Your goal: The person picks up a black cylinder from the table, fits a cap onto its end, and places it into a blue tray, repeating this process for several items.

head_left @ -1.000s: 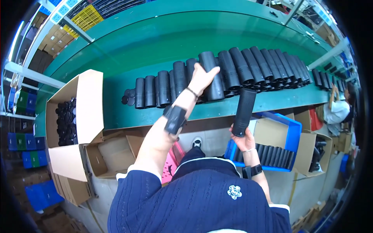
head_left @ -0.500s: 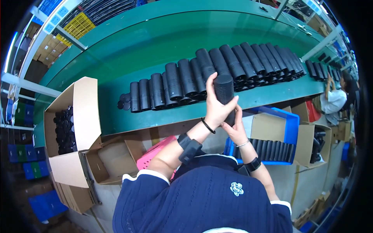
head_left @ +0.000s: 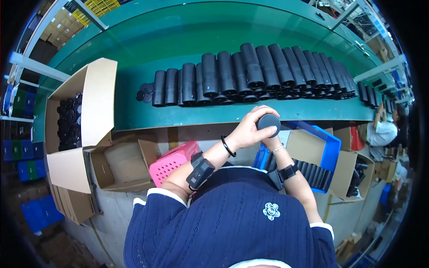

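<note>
Green conveyor table (head_left: 134, 111) runs bare at its near edge, black tubes (head_left: 250, 73) ranked behind. Over the blue crate (head_left: 333, 147), the left hand (head_left: 248, 129) cups a black cylinder's cap (head_left: 268, 121); the right hand (head_left: 271, 142) grips beneath, mostly hidden.

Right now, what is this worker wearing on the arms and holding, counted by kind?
Bracelets: 2, black, silver
Black strapped devices: 2
Capped black tube, gripped by left hand and right hand: 1
Total: 5
</note>
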A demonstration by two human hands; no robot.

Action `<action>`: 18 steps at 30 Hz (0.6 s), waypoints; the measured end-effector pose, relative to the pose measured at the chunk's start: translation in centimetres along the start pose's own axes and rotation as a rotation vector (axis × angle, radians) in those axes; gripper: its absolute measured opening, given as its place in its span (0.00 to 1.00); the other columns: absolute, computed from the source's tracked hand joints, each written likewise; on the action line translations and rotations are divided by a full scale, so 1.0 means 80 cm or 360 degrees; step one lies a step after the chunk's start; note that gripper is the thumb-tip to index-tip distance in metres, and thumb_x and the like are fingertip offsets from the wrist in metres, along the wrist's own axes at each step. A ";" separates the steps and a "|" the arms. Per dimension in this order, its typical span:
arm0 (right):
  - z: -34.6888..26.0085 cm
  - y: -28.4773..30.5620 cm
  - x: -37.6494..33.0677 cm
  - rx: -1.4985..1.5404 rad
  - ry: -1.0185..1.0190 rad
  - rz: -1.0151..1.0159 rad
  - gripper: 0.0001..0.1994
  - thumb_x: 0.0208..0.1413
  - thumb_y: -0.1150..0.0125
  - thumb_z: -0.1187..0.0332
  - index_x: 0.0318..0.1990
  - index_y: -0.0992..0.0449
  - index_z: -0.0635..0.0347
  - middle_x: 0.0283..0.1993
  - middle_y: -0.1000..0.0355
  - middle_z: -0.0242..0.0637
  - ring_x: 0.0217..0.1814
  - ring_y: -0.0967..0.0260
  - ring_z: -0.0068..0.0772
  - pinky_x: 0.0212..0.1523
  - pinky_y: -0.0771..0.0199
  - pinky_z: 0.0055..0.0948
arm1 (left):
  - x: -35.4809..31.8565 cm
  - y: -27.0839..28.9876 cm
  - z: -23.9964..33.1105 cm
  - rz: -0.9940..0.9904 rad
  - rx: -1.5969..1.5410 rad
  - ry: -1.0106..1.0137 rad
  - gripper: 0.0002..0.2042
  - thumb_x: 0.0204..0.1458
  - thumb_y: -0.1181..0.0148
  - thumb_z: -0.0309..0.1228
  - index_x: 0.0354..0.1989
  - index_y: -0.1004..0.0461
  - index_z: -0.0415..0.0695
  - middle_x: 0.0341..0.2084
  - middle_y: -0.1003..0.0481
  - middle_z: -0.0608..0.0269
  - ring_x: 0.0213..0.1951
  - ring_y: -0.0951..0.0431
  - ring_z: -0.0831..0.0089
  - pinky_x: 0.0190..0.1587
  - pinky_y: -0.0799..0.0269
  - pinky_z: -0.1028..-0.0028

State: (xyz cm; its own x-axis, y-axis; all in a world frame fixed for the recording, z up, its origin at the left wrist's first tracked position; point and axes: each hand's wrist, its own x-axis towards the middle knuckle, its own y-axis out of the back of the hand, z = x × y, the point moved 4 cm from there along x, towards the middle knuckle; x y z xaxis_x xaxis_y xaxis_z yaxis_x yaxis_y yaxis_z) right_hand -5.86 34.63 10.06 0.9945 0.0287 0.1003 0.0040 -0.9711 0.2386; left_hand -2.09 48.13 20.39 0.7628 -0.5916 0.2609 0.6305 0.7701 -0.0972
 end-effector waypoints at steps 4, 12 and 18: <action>-0.018 -0.008 0.003 -0.0249 0.0073 -0.0189 0.30 0.41 0.25 0.69 0.53 0.32 0.59 0.52 0.32 0.38 0.56 0.35 0.34 0.56 0.34 0.34 | -0.007 0.004 -0.006 0.0022 0.0022 -0.0064 0.20 0.60 0.59 0.39 0.51 0.29 0.39 0.49 0.29 0.58 0.53 0.30 0.69 0.57 0.37 0.70; 0.000 -0.018 -0.011 0.0197 -0.0587 -0.0397 0.35 0.36 0.25 0.71 0.56 0.35 0.61 0.51 0.30 0.37 0.55 0.34 0.33 0.57 0.34 0.32 | -0.029 0.023 -0.028 0.0033 -0.0814 0.0280 0.23 0.64 0.65 0.41 0.58 0.34 0.38 0.50 0.29 0.59 0.53 0.31 0.73 0.59 0.38 0.71; -0.036 -0.037 -0.006 0.0099 -0.0369 -0.0438 0.38 0.38 0.31 0.73 0.60 0.44 0.61 0.53 0.33 0.40 0.56 0.35 0.34 0.56 0.34 0.32 | -0.037 0.043 -0.040 0.0413 -0.0846 0.0208 0.27 0.57 0.45 0.42 0.61 0.42 0.43 0.50 0.34 0.63 0.54 0.35 0.75 0.58 0.40 0.72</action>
State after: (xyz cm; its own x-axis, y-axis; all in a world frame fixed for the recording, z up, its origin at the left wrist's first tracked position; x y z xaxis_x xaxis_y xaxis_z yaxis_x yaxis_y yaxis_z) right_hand -6.65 38.19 12.12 0.9525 0.2433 -0.1830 0.2740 -0.9473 0.1663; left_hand -1.72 51.73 16.24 0.8914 -0.4507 0.0479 0.3812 0.6884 -0.6171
